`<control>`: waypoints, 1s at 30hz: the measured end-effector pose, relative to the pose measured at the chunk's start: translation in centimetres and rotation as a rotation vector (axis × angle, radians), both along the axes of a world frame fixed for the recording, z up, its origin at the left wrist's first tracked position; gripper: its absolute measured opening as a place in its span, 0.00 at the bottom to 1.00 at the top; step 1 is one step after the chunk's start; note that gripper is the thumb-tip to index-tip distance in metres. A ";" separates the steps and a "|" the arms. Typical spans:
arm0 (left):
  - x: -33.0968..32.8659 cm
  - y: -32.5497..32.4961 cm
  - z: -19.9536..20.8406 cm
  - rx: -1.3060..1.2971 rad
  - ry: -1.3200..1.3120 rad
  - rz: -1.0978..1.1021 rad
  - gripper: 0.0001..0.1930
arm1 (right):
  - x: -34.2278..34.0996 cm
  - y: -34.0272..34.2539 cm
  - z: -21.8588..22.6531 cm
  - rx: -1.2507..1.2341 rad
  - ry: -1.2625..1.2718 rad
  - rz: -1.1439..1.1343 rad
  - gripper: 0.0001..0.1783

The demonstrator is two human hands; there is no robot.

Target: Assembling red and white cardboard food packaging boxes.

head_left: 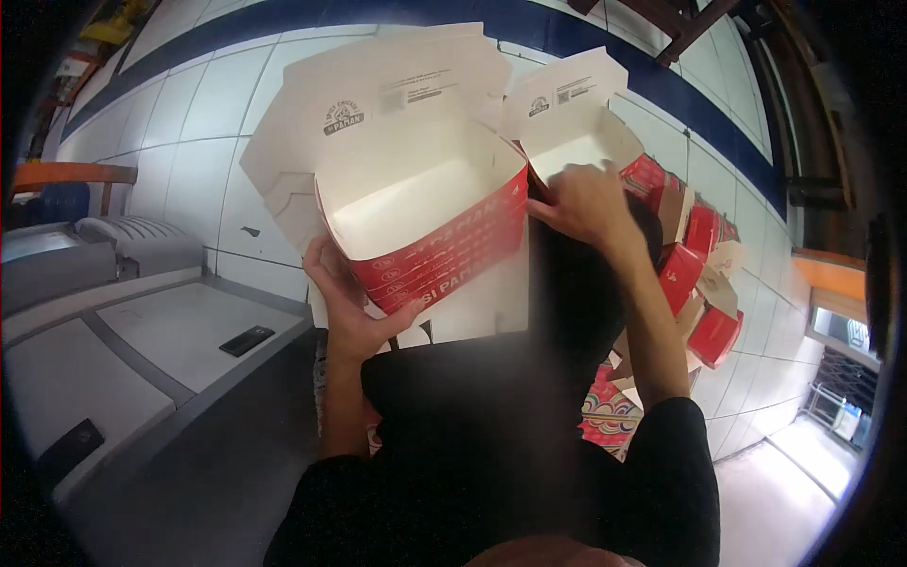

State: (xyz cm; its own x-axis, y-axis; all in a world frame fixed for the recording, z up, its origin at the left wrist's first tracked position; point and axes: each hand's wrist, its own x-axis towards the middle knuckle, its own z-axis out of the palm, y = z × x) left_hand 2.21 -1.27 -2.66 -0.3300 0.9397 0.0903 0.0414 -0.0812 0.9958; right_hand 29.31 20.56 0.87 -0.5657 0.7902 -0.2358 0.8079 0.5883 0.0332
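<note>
Before me is a stack of nested paper food boxes (444, 241), red outside and white inside, with their broad white lids folded back. My left hand (354, 307) grips the near left corner of this stack, its thumb along the red front and its fingers around the side. To the right stands another open food box (581, 142) of the same kind, its lid raised. My right hand (586, 203) is closed over that box's near edge, fingers curled inward; the fingertips are partly hidden. Both boxes look bare inside.
On the right lies a heap of red and brown folded boxes (694, 274). A grey chest freezer (179, 331) with white lids and black handles stands on the left. White tiles (269, 90) with a dark blue band lie beyond. A patterned cloth (609, 411) shows beside my leg.
</note>
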 end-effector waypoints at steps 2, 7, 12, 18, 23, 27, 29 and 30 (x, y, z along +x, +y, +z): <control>0.6 0.3 -0.2 0.017 0.044 0.012 0.64 | 0.7 0.0 -3.5 0.078 0.074 0.033 0.22; 1.8 0.3 0.1 0.021 0.186 0.064 0.62 | 2.0 -0.6 2.2 0.063 0.478 -0.235 0.15; 3.1 0.3 -0.6 0.023 0.402 0.105 0.59 | 2.5 -6.4 12.5 -0.015 1.140 -0.425 0.16; 4.8 1.5 0.7 0.007 0.547 0.036 0.61 | 1.5 -10.7 14.5 -0.108 1.235 -0.201 0.17; 4.9 1.3 0.7 -0.016 0.579 0.020 0.63 | -0.3 -9.9 13.5 -0.191 1.094 0.036 0.14; 4.5 0.6 0.6 -0.019 0.555 -0.001 0.65 | -2.2 -9.4 10.0 -0.158 0.962 0.095 0.16; 4.6 0.8 0.7 -0.018 0.567 -0.003 0.65 | -2.8 -9.6 9.5 -0.154 0.943 0.110 0.15; 4.6 0.8 0.6 -0.020 0.581 -0.006 0.65 | -3.0 -9.7 9.3 -0.114 0.934 0.123 0.14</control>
